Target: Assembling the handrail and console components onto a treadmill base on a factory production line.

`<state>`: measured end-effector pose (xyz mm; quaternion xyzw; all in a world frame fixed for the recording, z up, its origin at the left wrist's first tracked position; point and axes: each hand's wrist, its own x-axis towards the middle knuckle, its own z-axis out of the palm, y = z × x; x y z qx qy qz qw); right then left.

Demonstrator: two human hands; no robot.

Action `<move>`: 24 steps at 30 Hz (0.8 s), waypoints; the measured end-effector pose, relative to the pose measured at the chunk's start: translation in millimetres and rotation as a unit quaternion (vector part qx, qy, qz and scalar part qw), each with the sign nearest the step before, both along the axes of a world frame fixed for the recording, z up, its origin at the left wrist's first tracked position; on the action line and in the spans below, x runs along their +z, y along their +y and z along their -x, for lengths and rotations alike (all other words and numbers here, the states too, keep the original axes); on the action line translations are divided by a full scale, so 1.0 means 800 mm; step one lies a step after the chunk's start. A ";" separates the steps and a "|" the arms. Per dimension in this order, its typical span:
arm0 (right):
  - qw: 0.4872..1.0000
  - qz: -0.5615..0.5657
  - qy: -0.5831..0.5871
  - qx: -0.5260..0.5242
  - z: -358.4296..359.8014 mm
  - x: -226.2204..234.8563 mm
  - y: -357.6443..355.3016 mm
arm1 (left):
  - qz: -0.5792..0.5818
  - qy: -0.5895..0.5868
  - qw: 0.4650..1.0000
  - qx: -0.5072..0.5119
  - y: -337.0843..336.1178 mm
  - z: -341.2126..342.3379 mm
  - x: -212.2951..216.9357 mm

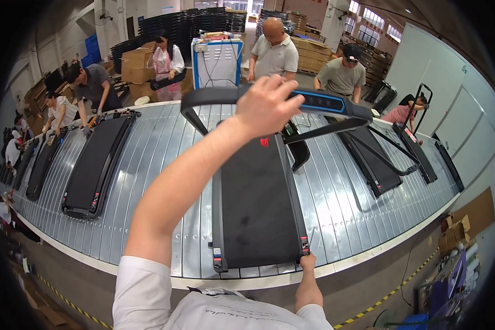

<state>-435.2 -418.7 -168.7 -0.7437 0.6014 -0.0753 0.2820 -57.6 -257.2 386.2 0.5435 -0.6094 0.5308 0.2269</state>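
A folding treadmill lies in front of me with its black running belt (256, 206) facing up. Its handlebar frame and console (319, 102) stand raised at the far end. My left hand (269, 104) reaches across the belt and is closed over the console bar, fingers curled on its top. Down at the near right corner, my right hand (308, 262) is closed against the treadmill's end cap (304, 248); its fingertips are hidden, so any small thing in them cannot be made out. A red tag (264, 142) shows near the belt's far end.
The treadmill rests on a metal slat conveyor (195, 242). Another treadmill (99, 165) lies to the left, and one with a raised frame (371, 159) to the right. Several people work along the far side, near a blue-and-white cabinet (217, 63). Cardboard boxes (137, 65) stand behind.
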 end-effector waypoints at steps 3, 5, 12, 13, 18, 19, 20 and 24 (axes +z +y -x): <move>1.000 -0.014 0.005 0.000 0.002 -0.008 0.012 | 0.000 0.001 1.000 0.003 -0.002 -0.027 0.010; 0.999 -0.002 -0.041 0.013 0.004 -0.011 0.010 | 0.009 -0.011 1.000 0.009 -0.021 -0.043 0.021; 0.967 -0.073 -0.235 -0.065 0.057 -0.052 -0.039 | 0.015 -0.025 0.999 0.037 -0.134 -0.086 0.066; 0.945 -0.157 -0.258 -0.129 0.047 -0.045 0.000 | -0.006 -0.028 0.997 0.070 -0.125 -0.102 0.059; 0.905 -0.234 -0.305 -0.180 0.110 -0.052 0.110 | 0.010 -0.021 0.997 0.074 -0.139 -0.118 0.063; 0.892 -0.268 -0.305 -0.197 0.114 -0.048 0.139 | 0.005 -0.023 0.996 0.086 -0.134 -0.125 0.060; 0.891 -0.270 -0.301 -0.207 0.124 -0.047 0.154 | 0.006 -0.023 0.995 0.093 -0.135 -0.127 0.062; 0.889 -0.292 -0.262 -0.238 0.167 -0.069 0.221 | 0.002 -0.018 0.996 0.089 -0.132 -0.127 0.062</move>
